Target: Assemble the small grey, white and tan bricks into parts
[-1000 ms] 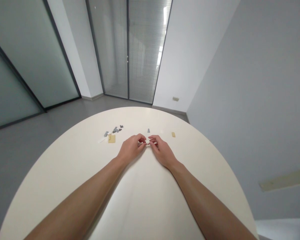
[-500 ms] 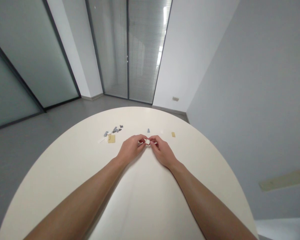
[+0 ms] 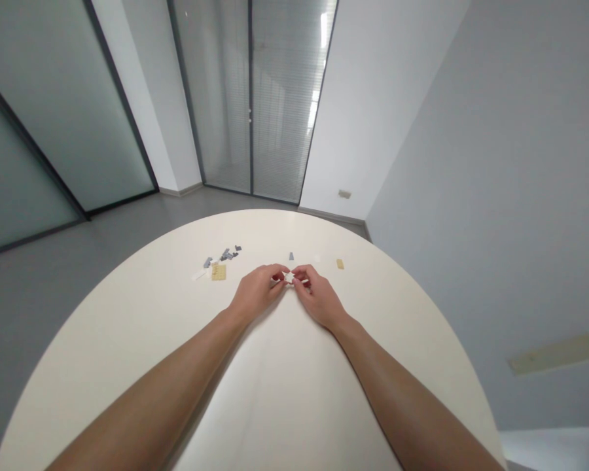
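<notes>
Over the middle of the round table, my left hand (image 3: 259,290) and my right hand (image 3: 318,294) meet fingertip to fingertip. Both are closed, pinching a small white building-brick piece (image 3: 289,278) from either side. Fingers cover its edges, so its exact shape does not show. Just beyond the fingertips lies a small grey brick piece (image 3: 291,256). Off to the right of my right hand is a small tan plate (image 3: 340,263), with a faint white piece (image 3: 317,259) between it and the grey one.
Left of my hands, a square tan studded plate (image 3: 218,272) lies beside a thin white strip (image 3: 199,275) and several grey and dark pieces (image 3: 227,254). The white table (image 3: 127,340) has a curved far edge, with glass partitions (image 3: 275,98) and a wall (image 3: 495,196) beyond.
The white piece between my fingertips looks slightly turned, and my right fingers have shifted a little on it. The loose pieces lie as before.
</notes>
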`<state>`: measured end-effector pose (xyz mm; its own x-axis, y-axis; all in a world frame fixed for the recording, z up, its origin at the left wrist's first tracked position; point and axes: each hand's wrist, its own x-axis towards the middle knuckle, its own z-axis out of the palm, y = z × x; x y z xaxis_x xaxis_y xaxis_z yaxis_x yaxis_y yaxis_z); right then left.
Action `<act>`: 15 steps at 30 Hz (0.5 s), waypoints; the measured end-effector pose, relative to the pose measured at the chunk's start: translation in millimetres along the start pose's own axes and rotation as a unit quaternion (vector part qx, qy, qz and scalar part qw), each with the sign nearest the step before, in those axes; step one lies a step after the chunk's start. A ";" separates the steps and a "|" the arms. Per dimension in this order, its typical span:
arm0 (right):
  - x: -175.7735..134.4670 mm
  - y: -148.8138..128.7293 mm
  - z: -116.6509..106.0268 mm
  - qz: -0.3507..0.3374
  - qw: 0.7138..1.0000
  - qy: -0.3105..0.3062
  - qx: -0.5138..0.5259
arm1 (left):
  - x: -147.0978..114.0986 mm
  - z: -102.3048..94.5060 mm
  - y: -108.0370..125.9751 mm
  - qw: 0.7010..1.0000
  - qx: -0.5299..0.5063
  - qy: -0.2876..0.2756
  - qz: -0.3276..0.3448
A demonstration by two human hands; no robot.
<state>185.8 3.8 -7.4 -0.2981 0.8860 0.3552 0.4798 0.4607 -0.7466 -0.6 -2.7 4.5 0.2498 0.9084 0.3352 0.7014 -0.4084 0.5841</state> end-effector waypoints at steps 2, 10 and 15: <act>0.2 1.6 0.7 0.001 1.000 0.003 -0.006 | 0.0 -0.1 0.2 1.000 -0.001 -0.001 -0.002; 0.3 3.9 1.1 -0.009 1.000 0.008 -0.013 | -0.6 0.4 0.5 1.000 -0.007 0.008 -0.014; 0.3 3.0 0.6 -0.011 1.000 0.006 -0.013 | -0.6 0.5 0.4 1.000 -0.010 0.004 -0.013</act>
<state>186.6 5.4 -9.9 -0.2989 0.8762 0.3782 0.4940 0.4811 -0.7242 -0.2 -3.4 4.1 0.2262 0.9181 0.3255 0.6946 -0.3863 0.6069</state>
